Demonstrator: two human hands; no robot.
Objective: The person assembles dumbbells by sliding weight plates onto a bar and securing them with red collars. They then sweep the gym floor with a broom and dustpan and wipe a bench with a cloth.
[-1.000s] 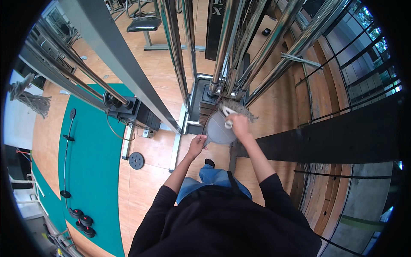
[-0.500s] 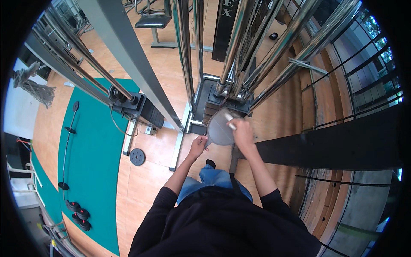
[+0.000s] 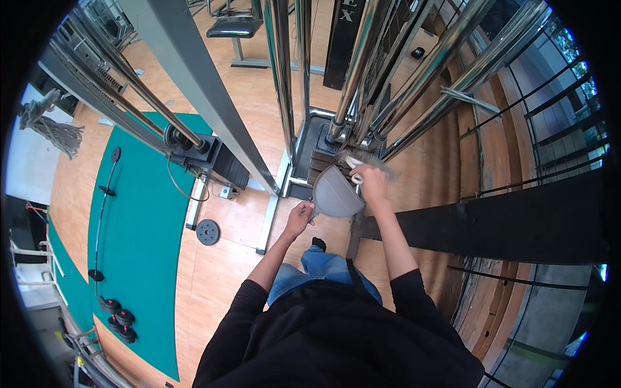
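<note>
My left hand grips the handle of a grey dustpan and holds it up against the base of a chrome cable machine. My right hand is closed on the white handle of a small hand brush, whose bristles rest on the dark weight stack just above the pan's lip. Both arms wear black sleeves and reach forward from the lower edge.
Chrome uprights and cables rise right in front of me. A black wooden beam runs to the right. On the left lie a teal mat with a barbell, a loose weight plate and dumbbells. A bench stands far back.
My view has moved closer to the machine. The dustpan and brush have shifted up toward the weight stack, with both hands still holding them.
</note>
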